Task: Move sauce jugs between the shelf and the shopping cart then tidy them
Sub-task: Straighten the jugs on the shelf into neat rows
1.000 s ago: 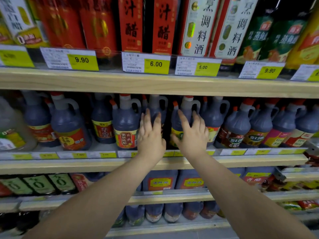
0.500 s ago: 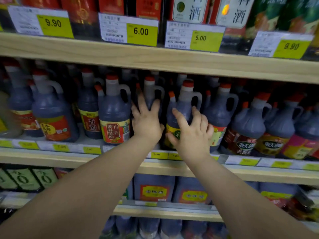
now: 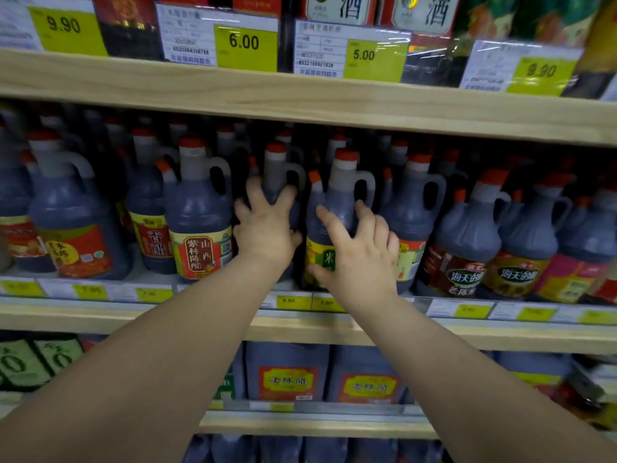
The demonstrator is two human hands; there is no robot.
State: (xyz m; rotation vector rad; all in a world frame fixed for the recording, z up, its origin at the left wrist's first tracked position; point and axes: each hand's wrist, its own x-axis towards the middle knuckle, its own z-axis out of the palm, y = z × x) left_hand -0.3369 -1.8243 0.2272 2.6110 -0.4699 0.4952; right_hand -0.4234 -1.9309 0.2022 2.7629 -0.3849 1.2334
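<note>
Dark sauce jugs with red caps and side handles stand in rows on the middle shelf (image 3: 100, 317). My left hand (image 3: 265, 228) grips one jug (image 3: 278, 172) at its shoulder, with the fingers curled round it below the neck. To its right stands a jug with a yellow-green label (image 3: 344, 192). My right hand (image 3: 359, 262) lies on the front of that jug, fingers spread across its body and thumb by the label. No shopping cart is in view.
More jugs crowd both sides: a red-and-yellow labelled one (image 3: 198, 228) to the left, several darker-labelled ones (image 3: 467, 248) to the right. The upper shelf board (image 3: 300, 101) hangs low over the caps. Larger jugs (image 3: 287, 372) fill the shelf below.
Both hands have reached further into the shelf. My left hand's fingers have closed round a jug's shoulder, and my right hand has landed on the neighbouring jug. The camera has moved closer.
</note>
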